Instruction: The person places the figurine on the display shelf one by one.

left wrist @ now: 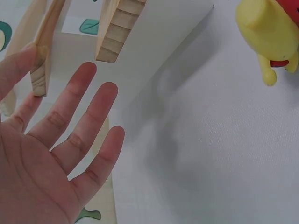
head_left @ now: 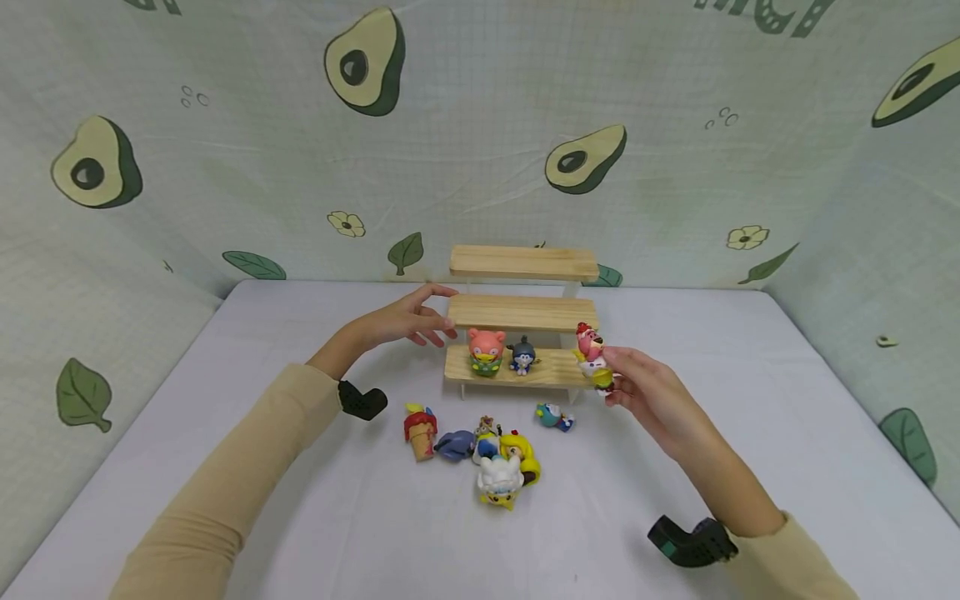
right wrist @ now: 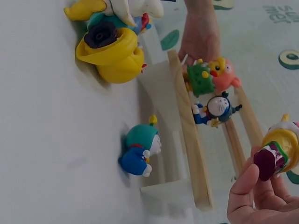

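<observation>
My right hand (head_left: 660,400) pinches a pink figure with a red hat (head_left: 590,342) at the right end of the lowest shelf; the right wrist view shows its yellow and dark red underside (right wrist: 275,151) between thumb and fingers. At the left end of the wooden three-step stand (head_left: 522,312), my left hand (head_left: 397,321) has thumb and index finger on opposite edges of the middle board, the other fingers spread, as the left wrist view shows too (left wrist: 60,140). On the lowest board stand a pink-and-green figure (head_left: 486,352) and, beside it, a small dark-blue one (head_left: 522,356).
In front of the stand lie a teal-and-blue figure (head_left: 555,417), a red-topped cone figure (head_left: 422,433), a blue-grey one (head_left: 455,446), a yellow one (head_left: 525,457) and a white-and-yellow one (head_left: 500,479), several of them touching. A patterned cloth (head_left: 480,167) hangs behind the table.
</observation>
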Available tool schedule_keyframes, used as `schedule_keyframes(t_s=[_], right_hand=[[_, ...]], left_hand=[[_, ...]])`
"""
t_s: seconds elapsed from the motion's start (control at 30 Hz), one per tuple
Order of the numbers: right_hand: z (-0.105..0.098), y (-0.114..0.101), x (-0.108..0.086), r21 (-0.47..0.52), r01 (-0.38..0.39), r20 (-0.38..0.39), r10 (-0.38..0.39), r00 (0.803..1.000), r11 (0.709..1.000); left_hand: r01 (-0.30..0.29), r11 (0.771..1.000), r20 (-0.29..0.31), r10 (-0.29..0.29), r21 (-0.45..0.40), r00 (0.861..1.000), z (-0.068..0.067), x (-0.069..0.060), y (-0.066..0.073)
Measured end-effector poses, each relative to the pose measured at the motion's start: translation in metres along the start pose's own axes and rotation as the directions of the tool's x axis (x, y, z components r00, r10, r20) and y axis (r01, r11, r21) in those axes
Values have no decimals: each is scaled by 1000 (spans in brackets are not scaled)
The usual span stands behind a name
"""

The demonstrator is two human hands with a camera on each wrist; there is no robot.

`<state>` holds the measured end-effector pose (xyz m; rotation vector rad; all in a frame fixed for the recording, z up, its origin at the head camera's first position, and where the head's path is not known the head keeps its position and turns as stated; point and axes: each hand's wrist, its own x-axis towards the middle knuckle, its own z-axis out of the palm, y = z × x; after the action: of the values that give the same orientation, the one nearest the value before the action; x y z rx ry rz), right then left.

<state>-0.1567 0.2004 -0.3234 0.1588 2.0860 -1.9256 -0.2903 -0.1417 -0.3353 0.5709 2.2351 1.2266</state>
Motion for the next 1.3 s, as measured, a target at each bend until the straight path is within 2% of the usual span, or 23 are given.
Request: schedule_keyframes(t_s=[0.8,1.3], right_hand=[[24,3,29,106,45,-3,-45,999,993],[36,14,43,-47,114,-95,-118,988,992]], left_hand=[[2,1000,3,-2,-12,1000,0,-2,1],[5,1000,6,-5,-8,1000,0,0,0]])
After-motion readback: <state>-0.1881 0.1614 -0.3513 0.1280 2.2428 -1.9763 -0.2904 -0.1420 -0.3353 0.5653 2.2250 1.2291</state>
